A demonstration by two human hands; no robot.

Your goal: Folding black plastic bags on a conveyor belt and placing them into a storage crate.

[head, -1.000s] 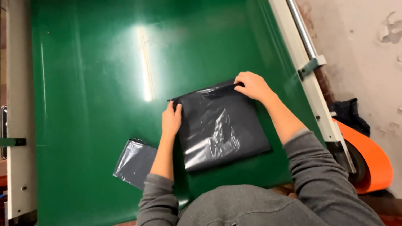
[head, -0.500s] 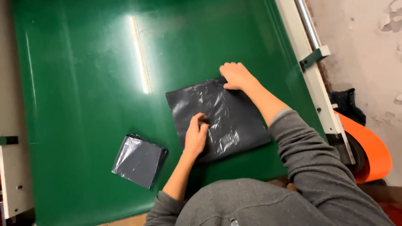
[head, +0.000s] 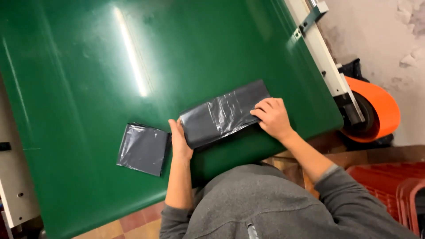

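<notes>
Bag [head: 223, 114] slants lower-left to upper-right at frame centre; our left hand [head: 179, 140] flat against its lower-left end, right hand [head: 273, 117] pressing flat on its right part.

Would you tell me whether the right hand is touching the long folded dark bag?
Touching: the head view shows the right hand lying flat on the long folded bag, fingers overlapping its plastic.

You've got one view only, head-mounted, looking steeply down over your own chest at the green table [head: 79, 88]. It's tilted, so the table's white side rail [head: 325, 66] runs diagonally top right. Close range: both forearms fill the lower frame. The floor shows at the bottom edge, wall at right.
</notes>
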